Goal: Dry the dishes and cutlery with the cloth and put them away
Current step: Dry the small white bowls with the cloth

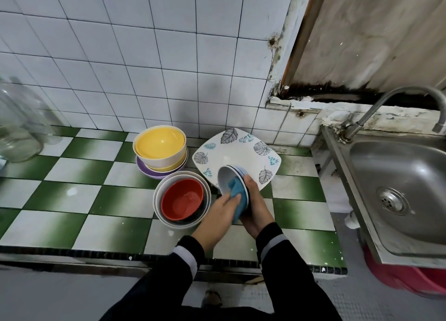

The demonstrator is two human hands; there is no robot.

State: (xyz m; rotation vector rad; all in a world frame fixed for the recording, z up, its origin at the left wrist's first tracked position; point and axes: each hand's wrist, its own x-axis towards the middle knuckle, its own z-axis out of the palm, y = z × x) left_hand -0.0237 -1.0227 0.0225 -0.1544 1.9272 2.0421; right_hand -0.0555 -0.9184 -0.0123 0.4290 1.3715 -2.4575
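1. Fingers point(225, 201) of the left hand point(217, 214) are curled round a bunched teal cloth point(235, 187) and press it into the hollow of a small white bowl point(226, 178) with blue stripes on its outer wall.
2. In the same head view the right hand point(255, 207) clasps that bowl from behind. Its thumb lies along the rim, while its other fingers are hidden behind the bowl and cannot be judged.
3. The bowl is tipped on edge with its mouth facing left. It is held clear of the green-and-white tiled counter point(79, 171), over the near corner of a square leaf-print plate point(236, 149).
4. It looks like a light, stiff, glazed piece, probably slick while damp and likely to chip on the tiles if dropped. The sound hold is the one in use, with the rim and outer wall clasped in one hand, so the soft cloth can work round the inside.
5. Left of the hands sits a nest of white bowls point(159, 200) with a red bowl point(182, 197) inside that still glistens. Behind it, a yellow-lined bowl point(160, 147) is stacked on a purple one point(142, 170). These seem yet to be dried.
6. At the right are a steel sink point(398, 188) and its tap point(410, 96). A glass jar point(14, 127) stands far left.
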